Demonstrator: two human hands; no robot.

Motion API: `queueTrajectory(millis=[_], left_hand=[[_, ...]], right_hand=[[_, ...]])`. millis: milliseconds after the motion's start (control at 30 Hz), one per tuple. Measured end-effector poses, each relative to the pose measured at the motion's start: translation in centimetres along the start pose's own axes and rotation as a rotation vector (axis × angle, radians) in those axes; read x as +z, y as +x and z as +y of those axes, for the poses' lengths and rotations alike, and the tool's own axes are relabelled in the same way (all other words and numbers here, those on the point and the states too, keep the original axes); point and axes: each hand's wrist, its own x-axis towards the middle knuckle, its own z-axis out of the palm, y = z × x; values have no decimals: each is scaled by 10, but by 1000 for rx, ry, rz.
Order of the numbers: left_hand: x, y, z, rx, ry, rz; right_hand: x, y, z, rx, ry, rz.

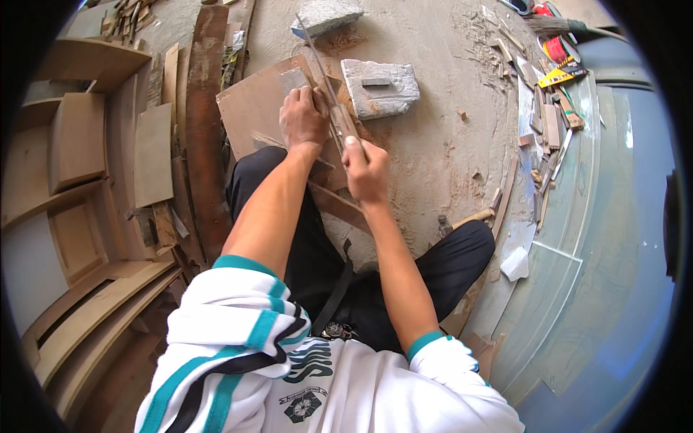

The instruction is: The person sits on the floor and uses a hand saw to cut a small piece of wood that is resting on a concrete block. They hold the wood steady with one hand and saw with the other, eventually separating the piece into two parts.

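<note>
My right hand [366, 167] is closed round the wooden handle of a handsaw [317, 61]. The long thin blade slants away from me, up and to the left, beside my left hand. My left hand [303, 119] bears down with curled fingers on a piece of wood [294, 79]; a greyish end of it shows past the fingertips, the rest is covered. Beneath lies a flat brown board [245, 108], between my legs and the stones. A pale stone block [393, 101] with a small grey bar [377, 81] on top lies right of the saw.
Another stone block [328, 16] lies farther away, near sawdust. Wooden cabinet frames [79, 144] and a long reddish plank [206, 130] line the left. To the right are a hammer [465, 220], wood offcuts [552, 126], a yellow-handled saw [561, 75] and glass sheets [556, 289].
</note>
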Motion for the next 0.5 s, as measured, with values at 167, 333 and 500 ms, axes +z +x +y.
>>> queueTrajectory(millis=[167,333,500], left_hand=[[-17,0,-16,-45,67,41],[-18,2,-10,-15,81,-12],[-8,1,-8,-26,79,10]], right_hand=[[-57,-133,-16,33,-87,-112],[-18,-63,-3,-47,-1,-67],[-19,-36,-8,4,0,-70]])
